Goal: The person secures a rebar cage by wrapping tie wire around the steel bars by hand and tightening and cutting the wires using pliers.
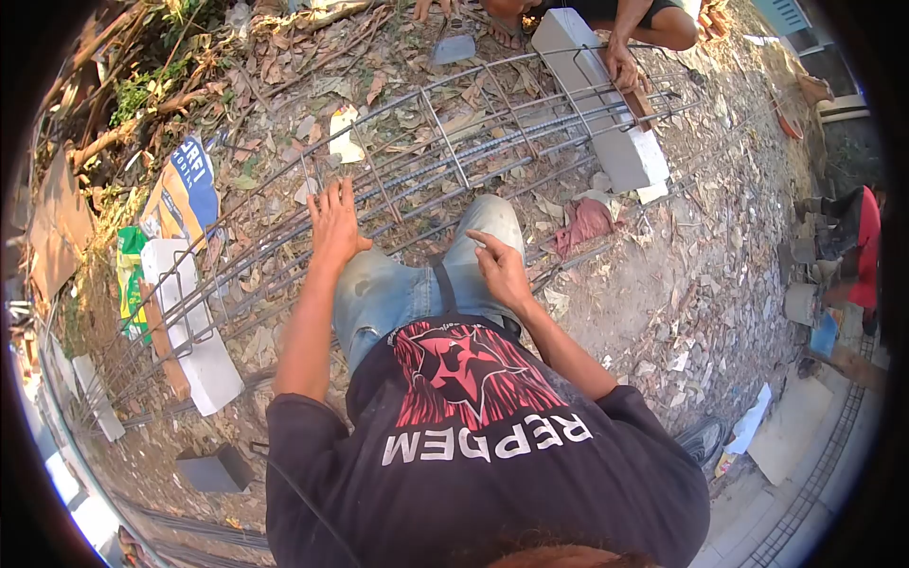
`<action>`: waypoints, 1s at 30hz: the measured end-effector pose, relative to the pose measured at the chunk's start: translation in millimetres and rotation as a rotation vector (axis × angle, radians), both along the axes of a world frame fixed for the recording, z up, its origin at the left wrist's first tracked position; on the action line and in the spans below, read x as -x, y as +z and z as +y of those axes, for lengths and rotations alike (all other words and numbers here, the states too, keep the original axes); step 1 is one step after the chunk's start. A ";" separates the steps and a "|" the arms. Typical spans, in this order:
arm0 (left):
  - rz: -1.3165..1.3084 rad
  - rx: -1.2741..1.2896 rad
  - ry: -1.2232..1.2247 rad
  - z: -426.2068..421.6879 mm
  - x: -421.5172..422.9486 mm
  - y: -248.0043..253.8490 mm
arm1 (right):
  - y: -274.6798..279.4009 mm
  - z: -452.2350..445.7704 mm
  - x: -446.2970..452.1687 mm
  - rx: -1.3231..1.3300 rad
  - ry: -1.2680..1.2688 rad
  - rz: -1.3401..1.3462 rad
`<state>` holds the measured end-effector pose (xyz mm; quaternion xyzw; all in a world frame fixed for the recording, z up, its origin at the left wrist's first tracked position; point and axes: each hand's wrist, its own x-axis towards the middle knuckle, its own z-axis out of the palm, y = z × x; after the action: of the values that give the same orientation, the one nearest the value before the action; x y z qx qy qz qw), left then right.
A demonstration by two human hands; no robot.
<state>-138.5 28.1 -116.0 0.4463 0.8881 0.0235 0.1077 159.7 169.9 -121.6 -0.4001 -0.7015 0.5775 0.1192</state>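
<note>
A long rebar cage [445,142], made of bars and rectangular stirrups, lies across the ground in front of my knees. My left hand [333,222] is raised over the near bars left of my knee, fingers stretched upward and spread; whether it touches the steel I cannot tell. Above my other knee is my right hand [502,273], with its index finger extended and nothing visible in it. White blocks prop the cage at both ends, one block [625,156] on the right and another block [204,355] on the left.
Opposite me a person crouches, one hand [621,66] at a wooden piece [641,109] by the cage's right end. A blue-and-tan mortar bag [185,189] lies left. Nearby are a reddish cloth [584,225], a dark block [215,469] and leaf-strewn rubble. Branches [142,133] border the left.
</note>
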 end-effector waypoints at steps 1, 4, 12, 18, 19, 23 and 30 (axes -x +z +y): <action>-0.007 -0.004 0.003 -0.9 0.0 -1.6 | 4.0 2.0 -0.5 -0.025 -0.016 0.009; 0.039 -0.115 0.005 -1.7 -9.3 13.4 | 24.1 8.7 -2.0 -0.118 -0.034 0.033; -0.430 -0.462 -0.355 39.9 -81.2 87.0 | 75.8 31.9 -6.8 0.027 0.116 0.165; -0.640 -0.331 -0.340 38.8 -89.7 77.9 | 103.3 34.8 -15.6 -0.282 0.279 -0.073; -0.633 -0.264 -0.371 40.1 -89.6 72.4 | 105.8 29.8 -12.0 -0.363 0.299 -0.056; -0.770 -0.230 -0.453 43.0 -74.0 75.3 | 82.0 26.4 -15.5 -0.293 0.350 0.064; -0.953 -0.185 -0.405 53.4 -42.6 66.1 | 72.8 21.2 -11.4 -0.333 0.354 0.119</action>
<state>-95.8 81.5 -49.9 0.5566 0.6307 0.2807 0.4622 171.1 191.0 -48.8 -0.2111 -0.8379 0.4885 0.1215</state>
